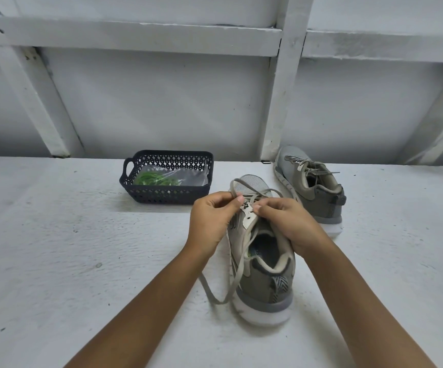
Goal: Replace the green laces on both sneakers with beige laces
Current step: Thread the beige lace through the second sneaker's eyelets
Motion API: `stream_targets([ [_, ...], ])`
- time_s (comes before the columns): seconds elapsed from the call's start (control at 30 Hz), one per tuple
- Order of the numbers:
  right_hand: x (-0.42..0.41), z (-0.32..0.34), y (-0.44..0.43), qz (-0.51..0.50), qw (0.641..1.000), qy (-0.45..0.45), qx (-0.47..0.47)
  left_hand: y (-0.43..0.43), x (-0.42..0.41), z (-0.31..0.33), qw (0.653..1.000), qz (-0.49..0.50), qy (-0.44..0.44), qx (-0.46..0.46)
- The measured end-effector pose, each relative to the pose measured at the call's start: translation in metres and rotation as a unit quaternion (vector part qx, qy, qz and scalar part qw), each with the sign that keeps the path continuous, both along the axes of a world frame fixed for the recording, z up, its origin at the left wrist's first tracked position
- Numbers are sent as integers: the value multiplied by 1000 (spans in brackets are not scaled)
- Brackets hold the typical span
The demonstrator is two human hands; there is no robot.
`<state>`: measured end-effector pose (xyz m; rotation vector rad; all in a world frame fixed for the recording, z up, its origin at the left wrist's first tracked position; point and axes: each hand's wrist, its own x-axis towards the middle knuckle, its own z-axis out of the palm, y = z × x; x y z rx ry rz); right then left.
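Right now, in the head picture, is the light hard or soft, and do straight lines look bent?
Head view: light soft and even, only faint shadows by the basket and the near sneaker; head view: the wide lens splays the white wall beams outward; head view: left hand, right hand and the beige lace look sharp, no motion blur.

We identify a plain utility or workshop space: a rough, white-painted work surface [55, 248] abuts a white panel wall [148, 102] braced with painted timber battens [281, 88], horizontal, upright and diagonal.
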<state>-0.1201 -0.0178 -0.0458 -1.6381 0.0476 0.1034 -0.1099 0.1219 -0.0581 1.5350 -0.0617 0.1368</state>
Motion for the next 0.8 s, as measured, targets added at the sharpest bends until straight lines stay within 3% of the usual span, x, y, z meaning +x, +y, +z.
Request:
stream_targets([
  [0.33,-3,1,0,5,1000,-2,9,-3,2,-3,1000,7,3,12],
  [0.63,-1,0,2,2,999,-16,-35,-5,2,-6,992,31,-49,109],
  [0.8,-2,1,2,0,998,-20,-51,-6,1,-7,990,47,-61,117],
])
